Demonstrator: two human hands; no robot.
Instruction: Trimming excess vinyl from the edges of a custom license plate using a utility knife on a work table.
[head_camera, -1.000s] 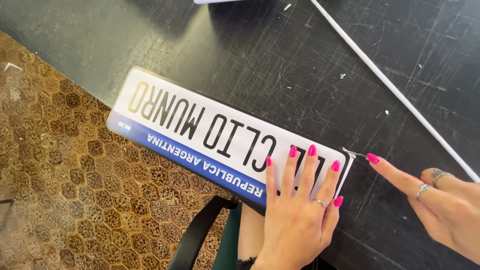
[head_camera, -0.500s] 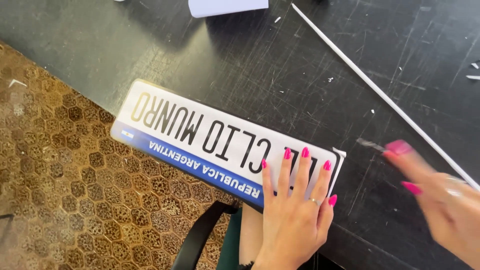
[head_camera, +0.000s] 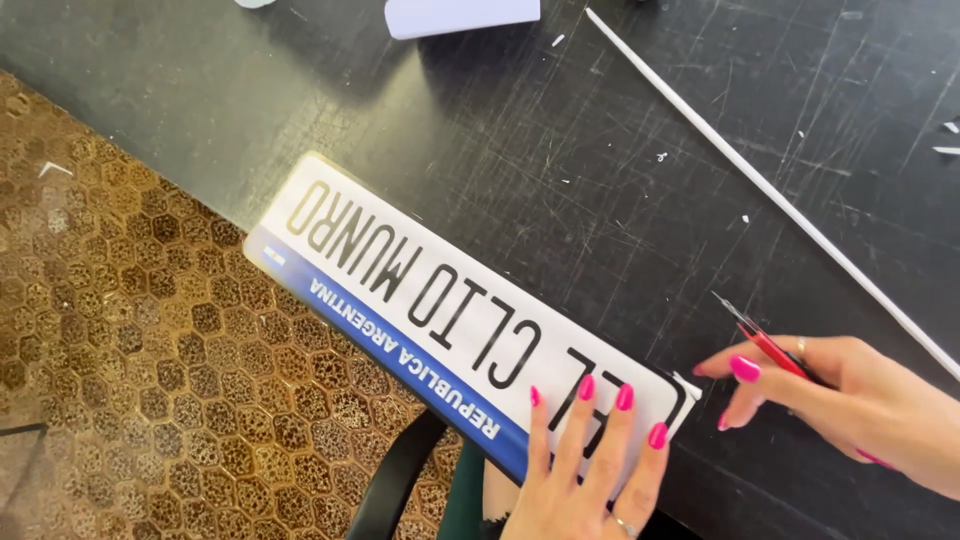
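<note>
Fingers (head_camera: 600, 420) of the left hand (head_camera: 585, 480) are spread apart and pressed flat on the near end of a long plate-shaped sign (head_camera: 440, 310), white with black lettering and a blue band along one long edge. Nothing is gripped by this hand; the sign is only pinned down under the fingertips. The sign is laid aslant on the black, scratched bench (head_camera: 560, 150), its blue-banded long side overhanging the bench edge above a brown honeycomb-patterned floor (head_camera: 130, 350).

The right hand (head_camera: 850, 400) is seen just beside the sign's rounded end, apart from it, with its fingers closed around a slim red tool with a dark pointed tip (head_camera: 755, 335); whether that is a knife or a pen cannot be told. The tip is pointed away from the sign, up the bench.

The sign is judged to be thin, light and fairly stiff, with a smooth face likely to slide on the bench unless pressed. It would best be taken by its long edges, or held flat by a palm near the end being worked.

A thin white rod (head_camera: 760, 185) is laid diagonally across the bench, well apart from the sign, and a white paper piece (head_camera: 460, 15) lies at the far edge.
</note>
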